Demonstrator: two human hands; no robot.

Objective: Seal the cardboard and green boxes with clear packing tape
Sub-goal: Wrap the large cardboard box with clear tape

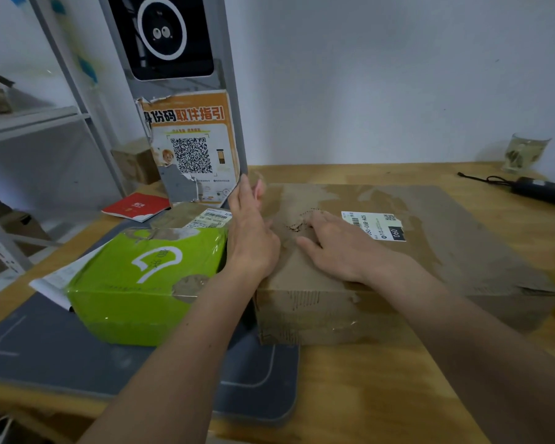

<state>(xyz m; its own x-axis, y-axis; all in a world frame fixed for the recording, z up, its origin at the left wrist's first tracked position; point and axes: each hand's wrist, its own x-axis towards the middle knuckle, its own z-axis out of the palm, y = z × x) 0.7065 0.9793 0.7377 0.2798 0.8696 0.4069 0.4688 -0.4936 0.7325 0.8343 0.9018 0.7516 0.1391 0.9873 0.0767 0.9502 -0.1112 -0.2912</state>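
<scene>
Left hand (252, 233): fingers straight, pressed along left edge of cardboard box (382, 261); grips nothing.
Right hand (334, 248): flat, fingers spread, palm down on box top.
Cardboard box: on tabletop (382, 395).
Green box (141, 283): just left of cardboard box, on grey mat (61, 357).

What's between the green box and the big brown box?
In the head view, the left hand and its wrist fill that gap, standing on edge against the brown box's left side, beside the green box.

Both hands (253, 232) (337, 248) flat on cardboard box (430, 267), green box (141, 283) beside; tape maybe unseen.
</scene>
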